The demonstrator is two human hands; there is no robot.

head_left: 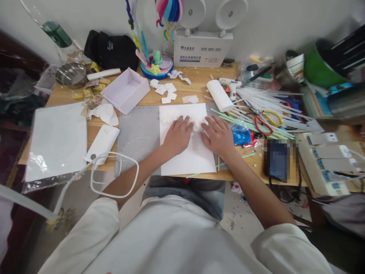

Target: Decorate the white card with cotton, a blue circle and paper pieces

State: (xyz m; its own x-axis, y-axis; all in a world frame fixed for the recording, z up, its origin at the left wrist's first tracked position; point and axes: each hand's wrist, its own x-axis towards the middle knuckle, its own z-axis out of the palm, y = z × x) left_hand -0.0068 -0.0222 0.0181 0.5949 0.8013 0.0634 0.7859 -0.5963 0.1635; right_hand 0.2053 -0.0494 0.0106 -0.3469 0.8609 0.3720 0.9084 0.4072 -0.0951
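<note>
Pressing flat on a white sheet [186, 152], both hands sit side by side at table centre. Going left to right:

- Plastic-wrapped sheet [57, 140] at 9 o'clock of the hands, overhanging the near table edge [251, 176]; parked well apart from the work area.
- White case [102, 142] with a looped cable [114, 175] just right of it, cable hanging past the edge.
- Grey mat [137, 133] under the white sheet, likely as a backing surface; bare mat to the left gives sliding room.
- Open box [125, 89] at 11 o'clock, paper scraps [167, 91] at 12 o'clock; near, not touching the sheet.
- Left hand [177, 136]: fingers spread and flat, grasping nothing, palm weighing the sheet down.
- Crumpled clear or white scrap [196, 123] between the two hands, touched by fingertips of both; exact material too blurred to tell.
- Right hand [219, 136]: fingers extended, released, resting on the sheet's right margin.
- White roll [219, 95] at 1 o'clock; blue wrapper [240, 134] and scissors [264, 123] at 3 o'clock, just beside the right hand; crowded side, little room.
- Power strip [325, 163] at far right.

Near edge of the white sheet level with the table edge; free room chiefly leftward.
</note>
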